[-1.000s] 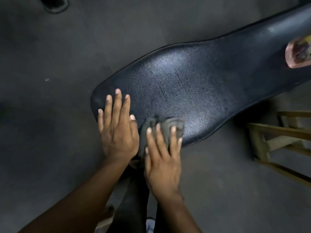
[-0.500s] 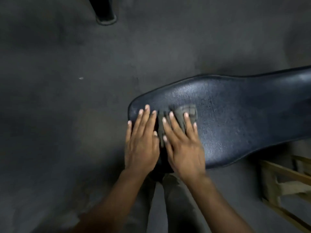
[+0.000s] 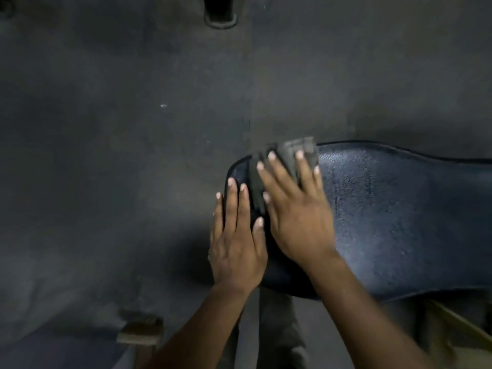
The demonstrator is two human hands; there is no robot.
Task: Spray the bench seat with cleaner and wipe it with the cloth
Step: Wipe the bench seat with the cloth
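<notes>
The black padded bench seat (image 3: 399, 222) runs from centre to the right edge, its rounded end at the left. A grey folded cloth (image 3: 295, 151) lies on the far edge of that end, pressed flat under the spread fingers of my right hand (image 3: 295, 209). My left hand (image 3: 237, 235) rests flat, fingers together, on the seat's rounded tip, holding nothing. No spray bottle is in view.
Dark grey floor (image 3: 119, 155) surrounds the bench. A black equipment foot (image 3: 220, 18) stands at the top. A yellowish metal frame (image 3: 460, 331) shows at bottom right, and a small tan block (image 3: 141, 328) at bottom left. My trouser leg (image 3: 277, 328) is below the seat.
My right hand has pushed the cloth away from me, from the near part of the seat's end to its far edge. The left hand stays at the tip. The view has shifted.
</notes>
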